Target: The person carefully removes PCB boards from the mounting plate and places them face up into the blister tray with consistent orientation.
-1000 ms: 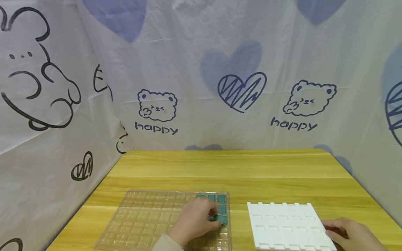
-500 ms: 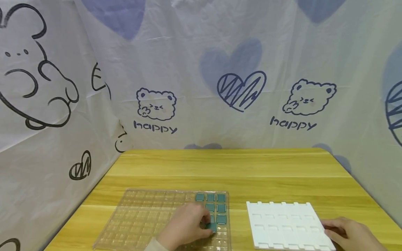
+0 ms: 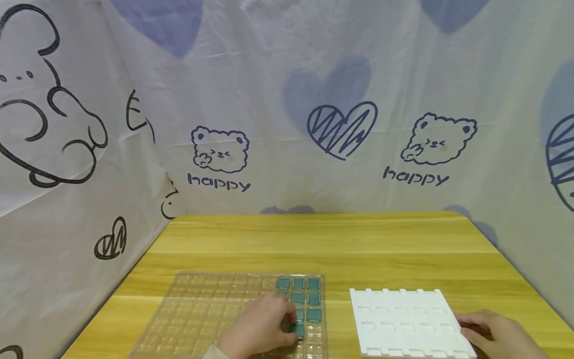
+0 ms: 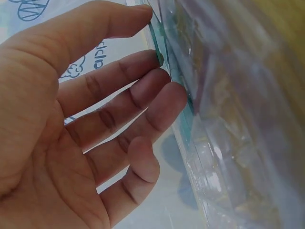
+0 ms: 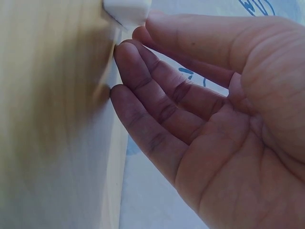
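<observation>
My left hand [image 3: 262,324] is over a clear plastic tray [image 3: 202,314] with many small pockets. Its thumb and index finger pinch a small teal square chip [image 3: 298,331] low over the tray's right part. In the left wrist view the chip's thin edge [image 4: 158,56] shows at the fingertips; the other fingers are loosely bent. Several like teal chips [image 3: 313,299] lie in pockets at the tray's far right corner, some partly hidden by the hand. My right hand [image 3: 498,333] touches the right edge of a white slotted plate [image 3: 405,318] with thumb and index finger, the others relaxed against the table.
Both trays lie on a yellow wood-grain table [image 3: 323,239], with a strip of bare wood between them. A white cloth [image 3: 269,75] with bear and heart drawings hangs behind the table and along its sides.
My left hand has moved left and toward me, down the tray. More chips at the far right corner are uncovered, and one is now pinched nearer the front. The right hand stays by the plate.
</observation>
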Demonstrator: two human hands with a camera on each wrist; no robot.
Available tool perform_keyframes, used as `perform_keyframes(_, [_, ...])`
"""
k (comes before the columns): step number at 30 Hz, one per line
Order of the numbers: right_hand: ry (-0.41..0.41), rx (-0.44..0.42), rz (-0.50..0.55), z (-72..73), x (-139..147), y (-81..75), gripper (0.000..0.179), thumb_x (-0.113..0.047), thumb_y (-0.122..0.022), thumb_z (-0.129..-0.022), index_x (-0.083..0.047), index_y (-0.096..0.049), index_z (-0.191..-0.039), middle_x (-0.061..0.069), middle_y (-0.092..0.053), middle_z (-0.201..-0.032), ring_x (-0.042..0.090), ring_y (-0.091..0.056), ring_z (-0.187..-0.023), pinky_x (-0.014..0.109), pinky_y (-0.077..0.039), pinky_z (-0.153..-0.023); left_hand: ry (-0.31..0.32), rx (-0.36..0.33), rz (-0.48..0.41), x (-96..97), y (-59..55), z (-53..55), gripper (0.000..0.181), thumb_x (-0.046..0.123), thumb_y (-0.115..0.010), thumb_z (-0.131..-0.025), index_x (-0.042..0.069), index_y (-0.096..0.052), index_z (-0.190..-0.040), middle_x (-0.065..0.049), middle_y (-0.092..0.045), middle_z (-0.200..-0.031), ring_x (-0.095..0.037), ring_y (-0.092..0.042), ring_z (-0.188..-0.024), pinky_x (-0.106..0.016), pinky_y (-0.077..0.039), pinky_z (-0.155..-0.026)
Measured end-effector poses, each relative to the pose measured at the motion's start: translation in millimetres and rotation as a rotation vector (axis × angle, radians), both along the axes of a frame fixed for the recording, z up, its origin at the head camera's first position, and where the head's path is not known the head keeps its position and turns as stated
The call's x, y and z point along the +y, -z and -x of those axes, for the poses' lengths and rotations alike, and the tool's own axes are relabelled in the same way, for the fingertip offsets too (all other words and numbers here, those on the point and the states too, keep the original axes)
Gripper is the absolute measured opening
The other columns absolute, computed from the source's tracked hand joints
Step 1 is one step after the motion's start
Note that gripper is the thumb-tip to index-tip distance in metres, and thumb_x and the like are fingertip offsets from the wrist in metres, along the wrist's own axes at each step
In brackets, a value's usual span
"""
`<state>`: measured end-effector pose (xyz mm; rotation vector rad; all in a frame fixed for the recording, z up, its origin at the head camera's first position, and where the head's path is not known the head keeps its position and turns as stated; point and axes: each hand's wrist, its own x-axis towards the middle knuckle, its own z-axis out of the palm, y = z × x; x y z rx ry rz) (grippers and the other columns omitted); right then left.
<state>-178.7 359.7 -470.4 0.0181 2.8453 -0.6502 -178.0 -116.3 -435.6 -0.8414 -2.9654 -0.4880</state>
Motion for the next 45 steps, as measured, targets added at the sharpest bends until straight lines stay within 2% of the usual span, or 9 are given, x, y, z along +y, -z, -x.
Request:
perform_keyframes(16, [0.001, -0.001, 0.018, 0.7, 2, 3.9, 0.048, -0.023, -0.078, -0.098, 0.009, -0.069, -0.133, 0.010, -0.074, -0.109, 0.025, -0.073, -0.095, 0.045, -0.063, -0.083, -0.010, -0.046, -0.022, -0.2, 1.8, -1.2, 0.014, 0.029, -0.091, -0.081, 0.023, -0.080, -0.085, 0.018, -0.066, -0.080, 0.004, -0.050, -0.068, -0.018, -0.044, -0.060])
perform_keyframes(28, [0.008, -0.014, 0.029, 0.3, 4, 2.2, 0.049, -0.024, -0.077, -0.099, 0.009, -0.068, -0.135, 0.009, -0.074, -0.109, 0.025, -0.073, -0.095, 0.045, -0.063, -0.084, 0.004, -0.032, -0.025, 1.7, 4.0, -0.2, 0.017, 0.031, -0.092, -0.083, 0.022, -0.081, -0.091, 0.016, -0.071, -0.084, 0.005, -0.056, -0.072, -0.018, -0.048, -0.063])
perform_keyframes(33, [0.009, -0.010, 0.033, -0.4, 3, 2.4, 0.047, -0.023, -0.076, -0.100, 0.009, -0.069, -0.133, 0.008, -0.073, -0.108, 0.024, -0.072, -0.095, 0.044, -0.063, -0.083, 0.011, -0.073, -0.052, 0.7, 3.7, -0.6, 0.015, 0.031, -0.091, -0.084, 0.022, -0.081, -0.092, 0.018, -0.069, -0.083, 0.006, -0.056, -0.074, -0.018, -0.050, -0.065])
perform_keyframes(38, [0.003, 0.000, 0.042, -2.0, 4, 2.3, 0.052, -0.030, -0.076, -0.100, 0.010, -0.069, -0.133, 0.004, -0.074, -0.108, 0.021, -0.073, -0.095, 0.039, -0.063, -0.081, 0.028, -0.103, -0.090, -3.5, 1.6, -1.4, 0.014, 0.030, -0.088, -0.089, 0.020, -0.081, -0.094, 0.016, -0.070, -0.086, 0.006, -0.056, -0.075, -0.018, -0.050, -0.066])
perform_keyframes(42, [-0.002, 0.007, 0.035, -2.8, 3, 1.6, 0.057, -0.036, -0.076, -0.099, 0.010, -0.068, -0.133, 0.004, -0.075, -0.109, 0.021, -0.073, -0.095, 0.039, -0.063, -0.081, 0.033, -0.090, -0.108, -10.5, -1.1, -0.8, 0.014, 0.029, -0.086, -0.091, 0.016, -0.082, -0.097, 0.012, -0.073, -0.092, 0.004, -0.060, -0.078, -0.018, -0.053, -0.068])
perform_keyframes(45, [-0.005, 0.010, 0.035, -3.2, 3, 0.8, 0.061, -0.039, -0.076, -0.099, 0.010, -0.067, -0.134, 0.007, -0.075, -0.110, 0.023, -0.074, -0.096, 0.041, -0.064, -0.082, 0.025, -0.049, -0.108, -16.4, -2.9, 0.1, 0.018, 0.029, -0.086, -0.091, 0.015, -0.082, -0.101, 0.008, -0.075, -0.096, 0.000, -0.065, -0.081, -0.019, -0.055, -0.069])
